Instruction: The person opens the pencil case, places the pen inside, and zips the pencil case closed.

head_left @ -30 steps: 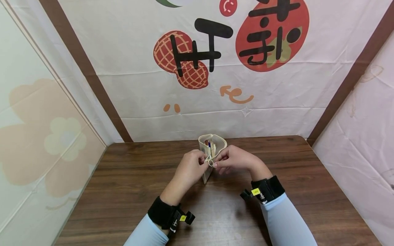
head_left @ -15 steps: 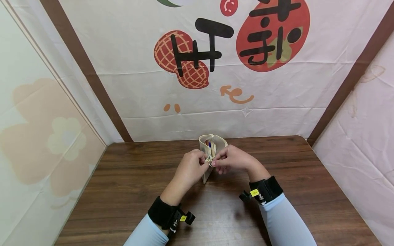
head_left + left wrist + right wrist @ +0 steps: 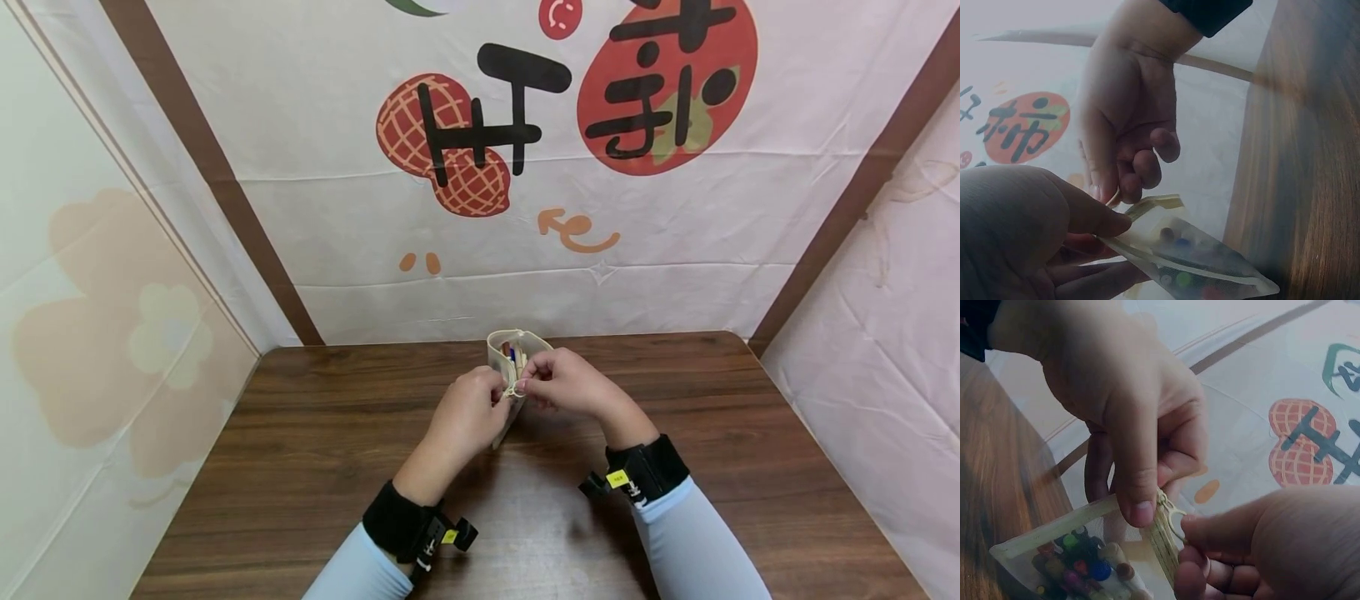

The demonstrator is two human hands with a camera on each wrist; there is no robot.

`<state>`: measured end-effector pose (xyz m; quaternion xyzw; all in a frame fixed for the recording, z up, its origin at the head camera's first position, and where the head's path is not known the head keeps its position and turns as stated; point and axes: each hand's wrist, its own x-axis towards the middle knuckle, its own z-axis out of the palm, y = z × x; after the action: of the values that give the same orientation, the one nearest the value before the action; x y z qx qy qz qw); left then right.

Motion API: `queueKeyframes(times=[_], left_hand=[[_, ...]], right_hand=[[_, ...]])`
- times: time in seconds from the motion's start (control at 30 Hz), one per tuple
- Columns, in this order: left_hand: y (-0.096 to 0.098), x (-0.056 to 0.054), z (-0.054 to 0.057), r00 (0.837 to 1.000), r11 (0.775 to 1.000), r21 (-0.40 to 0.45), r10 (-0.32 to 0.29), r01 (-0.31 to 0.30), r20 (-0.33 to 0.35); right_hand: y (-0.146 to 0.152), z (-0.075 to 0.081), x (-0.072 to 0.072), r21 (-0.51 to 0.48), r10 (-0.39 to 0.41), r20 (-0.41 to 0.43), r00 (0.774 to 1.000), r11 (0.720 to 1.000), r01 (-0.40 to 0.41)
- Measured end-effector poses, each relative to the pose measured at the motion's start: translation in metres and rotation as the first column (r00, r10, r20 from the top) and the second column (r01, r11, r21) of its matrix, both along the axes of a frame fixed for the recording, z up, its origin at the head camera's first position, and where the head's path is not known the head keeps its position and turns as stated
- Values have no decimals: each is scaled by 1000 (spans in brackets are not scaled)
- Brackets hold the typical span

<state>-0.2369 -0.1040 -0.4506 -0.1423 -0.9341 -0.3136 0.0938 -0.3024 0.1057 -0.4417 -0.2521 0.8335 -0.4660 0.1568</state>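
A cream, see-through mesh zip pouch (image 3: 493,357) stands on edge near the back of the table, its mouth gaping at the top. Several pens (image 3: 1102,570) with coloured ends show through its side. My left hand (image 3: 471,404) pinches the near end of the pouch beside the zipper (image 3: 1163,540), thumb flat on the mesh. At that same end, my right hand (image 3: 567,385) holds the zipper's ring pull (image 3: 1176,535) between thumb and forefinger. Seen from the left wrist, the right hand (image 3: 1132,125) reaches down to the ring from above.
The brown wood-grain table (image 3: 322,458) spreads around both arms. A printed white cloth (image 3: 337,225) hangs right behind its back edge, with more cloth at both sides. Black wrist straps with small cameras (image 3: 465,533) sit on both forearms.
My right hand has shifted slightly up and toward the back, carrying the ring pull along. The pouch has moved a little to the right; my left hand keeps its pinch.
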Motion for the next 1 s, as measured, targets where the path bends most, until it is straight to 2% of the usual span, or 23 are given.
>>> queueKeyframes(times=[0.17, 0.4, 0.6, 0.8, 1.0], left_hand=[[3, 5, 3, 1000, 1000, -14, -4, 3, -9], [5, 11, 8, 999, 999, -32, 1, -3, -36], [4, 11, 12, 998, 999, -44, -15, 12, -60], [0, 14, 18, 999, 997, -63, -37, 36, -20], [-1, 19, 22, 998, 993, -96, -62, 62, 12]], right_hand=[[-3, 6, 4, 107, -24, -130, 991, 993, 39], [-1, 7, -1, 188, -135, -236, 962, 965, 182], [1, 6, -14, 218, -152, -288, 946, 951, 219], [-1, 5, -33, 252, -166, -299, 940, 936, 245], [-7, 8, -52, 326, -175, -331, 927, 901, 286]])
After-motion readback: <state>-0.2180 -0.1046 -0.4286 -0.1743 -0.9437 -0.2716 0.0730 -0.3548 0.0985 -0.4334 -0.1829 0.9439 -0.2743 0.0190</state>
